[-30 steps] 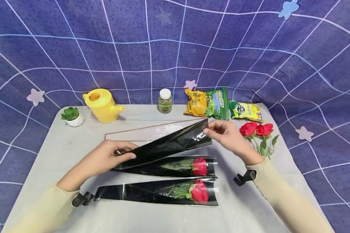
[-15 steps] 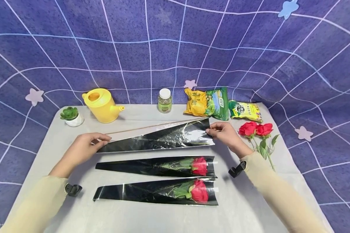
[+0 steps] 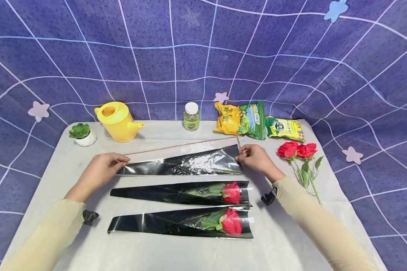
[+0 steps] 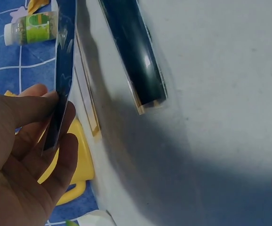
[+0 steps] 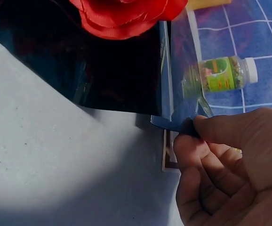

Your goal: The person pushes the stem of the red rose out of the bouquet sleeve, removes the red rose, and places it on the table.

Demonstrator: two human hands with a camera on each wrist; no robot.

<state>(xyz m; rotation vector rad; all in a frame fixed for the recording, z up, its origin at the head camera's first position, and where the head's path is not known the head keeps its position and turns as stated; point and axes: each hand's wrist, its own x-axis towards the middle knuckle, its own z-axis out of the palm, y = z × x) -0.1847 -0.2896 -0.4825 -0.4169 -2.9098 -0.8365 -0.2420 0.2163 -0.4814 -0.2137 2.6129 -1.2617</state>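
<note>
In the head view, a tapered black flower sleeve (image 3: 176, 166) with a glossy clear front stretches between both hands. My left hand (image 3: 103, 167) pinches its narrow end between thumb and fingers, plainly seen in the left wrist view, where the sleeve end (image 4: 63, 70) sticks out past the fingertips. The right hand (image 3: 256, 158) pinches the wide end; in the right wrist view thumb and forefinger (image 5: 220, 129) meet on its edge. Beneath lies a pale sleeve with brown borders (image 3: 217, 144). Nearer to me lie two black sleeves, each with a red rose (image 3: 232, 193) inside.
Two loose red roses (image 3: 296, 149) with green stems lie at the right. Along the back stand a potted succulent (image 3: 83, 134), a yellow watering can (image 3: 118, 122), a lidded jar (image 3: 191, 117), a yellow-green bag (image 3: 240, 119) and a smaller bag (image 3: 285, 128).
My left hand has slid leftward from mid-sleeve to the narrow end. The held sleeve has turned more level and, lately, come slightly toward me at its wide end.
</note>
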